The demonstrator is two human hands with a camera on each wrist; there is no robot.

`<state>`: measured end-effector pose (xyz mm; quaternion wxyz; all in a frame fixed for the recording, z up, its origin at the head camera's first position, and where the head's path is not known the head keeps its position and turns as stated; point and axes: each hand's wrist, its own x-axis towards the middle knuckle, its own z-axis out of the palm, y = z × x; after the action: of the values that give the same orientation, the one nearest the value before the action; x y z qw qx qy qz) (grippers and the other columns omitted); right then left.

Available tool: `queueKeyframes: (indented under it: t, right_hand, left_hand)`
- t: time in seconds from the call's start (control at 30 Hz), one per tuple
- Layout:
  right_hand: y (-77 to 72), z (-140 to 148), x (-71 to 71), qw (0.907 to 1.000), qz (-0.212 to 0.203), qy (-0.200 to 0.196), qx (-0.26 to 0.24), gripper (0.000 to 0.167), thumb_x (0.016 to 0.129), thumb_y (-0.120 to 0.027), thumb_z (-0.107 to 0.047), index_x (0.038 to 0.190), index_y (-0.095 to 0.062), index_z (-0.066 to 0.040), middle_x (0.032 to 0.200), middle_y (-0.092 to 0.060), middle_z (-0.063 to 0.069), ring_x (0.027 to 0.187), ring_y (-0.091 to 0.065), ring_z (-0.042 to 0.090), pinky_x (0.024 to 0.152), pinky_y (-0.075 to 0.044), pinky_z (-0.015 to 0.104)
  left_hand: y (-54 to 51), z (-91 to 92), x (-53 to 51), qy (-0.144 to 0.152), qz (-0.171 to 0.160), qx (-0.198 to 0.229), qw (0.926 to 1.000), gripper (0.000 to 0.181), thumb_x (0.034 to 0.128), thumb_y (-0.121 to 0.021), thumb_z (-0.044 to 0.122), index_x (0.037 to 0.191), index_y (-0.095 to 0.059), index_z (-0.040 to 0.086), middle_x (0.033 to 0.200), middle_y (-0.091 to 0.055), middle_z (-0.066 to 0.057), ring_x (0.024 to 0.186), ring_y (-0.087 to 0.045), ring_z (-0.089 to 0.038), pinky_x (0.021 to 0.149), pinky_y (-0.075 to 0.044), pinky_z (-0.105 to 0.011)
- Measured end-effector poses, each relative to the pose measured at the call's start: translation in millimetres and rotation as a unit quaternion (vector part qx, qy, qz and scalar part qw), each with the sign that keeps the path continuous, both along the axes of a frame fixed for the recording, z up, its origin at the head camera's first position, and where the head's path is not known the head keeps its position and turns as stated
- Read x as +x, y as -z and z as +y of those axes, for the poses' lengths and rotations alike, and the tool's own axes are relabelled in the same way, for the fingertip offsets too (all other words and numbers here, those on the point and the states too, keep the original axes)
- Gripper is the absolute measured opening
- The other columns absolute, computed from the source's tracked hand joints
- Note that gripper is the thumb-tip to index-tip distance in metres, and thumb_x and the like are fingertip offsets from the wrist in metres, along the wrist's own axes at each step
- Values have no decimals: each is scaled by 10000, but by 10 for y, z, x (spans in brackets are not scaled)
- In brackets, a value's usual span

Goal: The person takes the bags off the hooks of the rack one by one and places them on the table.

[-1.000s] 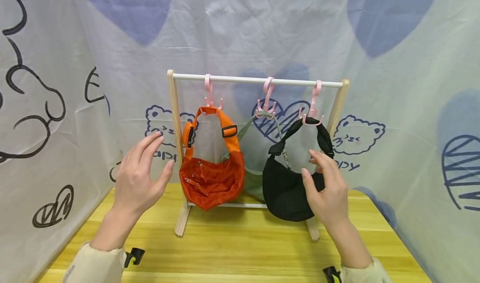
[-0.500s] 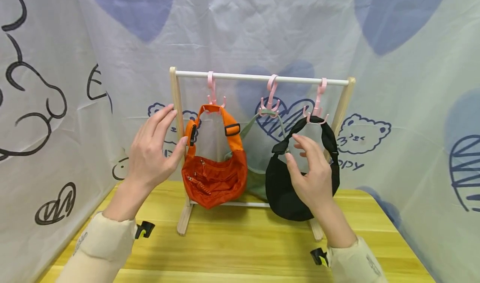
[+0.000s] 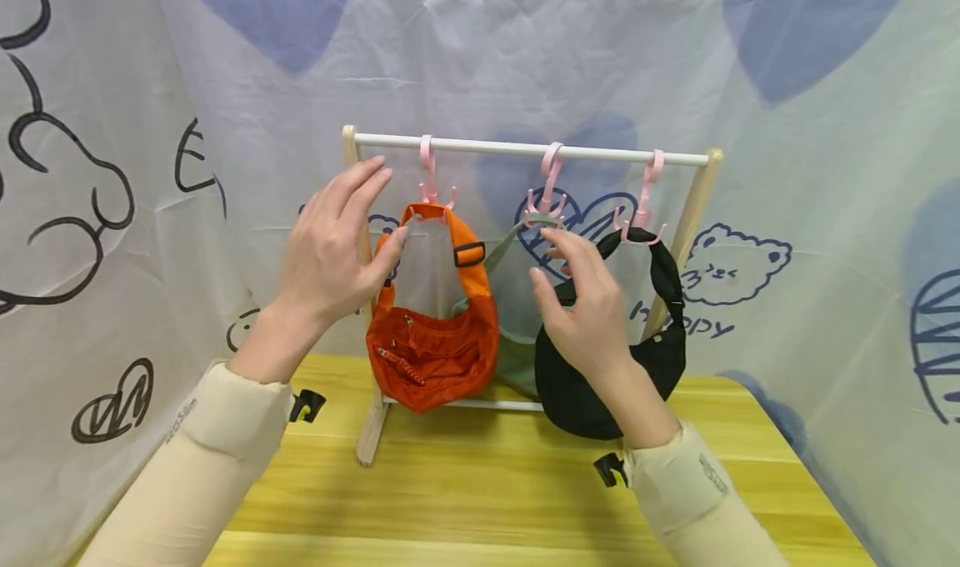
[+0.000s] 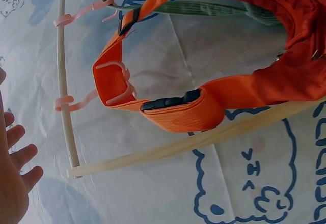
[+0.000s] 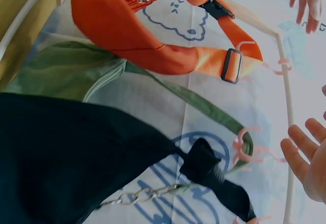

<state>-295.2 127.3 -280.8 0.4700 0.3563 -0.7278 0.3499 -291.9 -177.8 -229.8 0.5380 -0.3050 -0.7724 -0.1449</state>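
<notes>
In the head view an orange-red bag [image 3: 431, 358] hangs by its strap from the left pink hook [image 3: 428, 171]. Behind it a green bag [image 3: 516, 367] hangs on the middle pink hook [image 3: 551, 175], and a black bag [image 3: 573, 392] on the right one [image 3: 651, 188]. My left hand [image 3: 333, 246], fingers extended, is raised at the left of the orange strap and holds nothing. In front of the black bag is my right hand [image 3: 588, 304], fingers slightly bent and empty, its tips near the green strap [image 3: 506, 246]. In the right wrist view that hand [image 5: 310, 160] is beside the rail.
The hooks hang on the white rail [image 3: 487, 145] of a rack with wooden side posts [image 3: 697, 204], standing on a yellow wood-grain table [image 3: 450, 500]. A pale cloth [image 3: 465, 50] with hearts and bear drawings surrounds the table at the back and sides.
Both hands have risen toward the rail. The left moved right, nearer the orange strap; the right moved left, from the black bag toward the middle hook. The view has shifted slightly.
</notes>
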Motion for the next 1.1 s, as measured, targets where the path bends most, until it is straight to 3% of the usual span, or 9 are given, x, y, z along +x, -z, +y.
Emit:
queueKeyframes:
  t: [0.37,0.6,0.83,1.1]
  right_hand:
    - [-158,-317,-198,9976,-626,-300,-36,410,1015,-650,-116,1414,-603,-36,1346,-641,139,1108,-637,261,913,-568,471]
    - [-232,-489,-354,9964,-807,-226,142,392,1019,-621,-92,1401,-602,-9,1333,-643,153,1127,-626,288,923,-552,473]
    - [-251,-626,-481,9928,-1141,-6,376,381,1040,-579,-76,1417,-597,-24,1378,-632,132,1199,-616,314,960,-531,453]
    - [-278,-765,-580,9878,-1453,45,552,384,1063,-548,-104,1439,-584,-35,1414,-620,121,1252,-602,285,1039,-516,430]
  left_hand:
    - [-282,37,-293,502,-96,-434,9977,543,1013,-635,243,1485,-534,-6,1522,-528,-178,1422,-471,-367,1234,-320,-442]
    - [-427,18,-506,286,-363,-678,9966,488,1009,-670,207,1464,-585,52,1504,-567,-123,1449,-450,-362,1235,-306,-499]
    - [-534,41,-632,-39,-565,-744,9956,458,1000,-718,195,1432,-626,78,1466,-616,-89,1424,-486,-332,1201,-351,-500]
    - [-534,73,-735,130,-446,-619,9970,366,992,-725,139,1351,-691,75,1373,-685,-83,1318,-578,-334,1178,-388,-441]
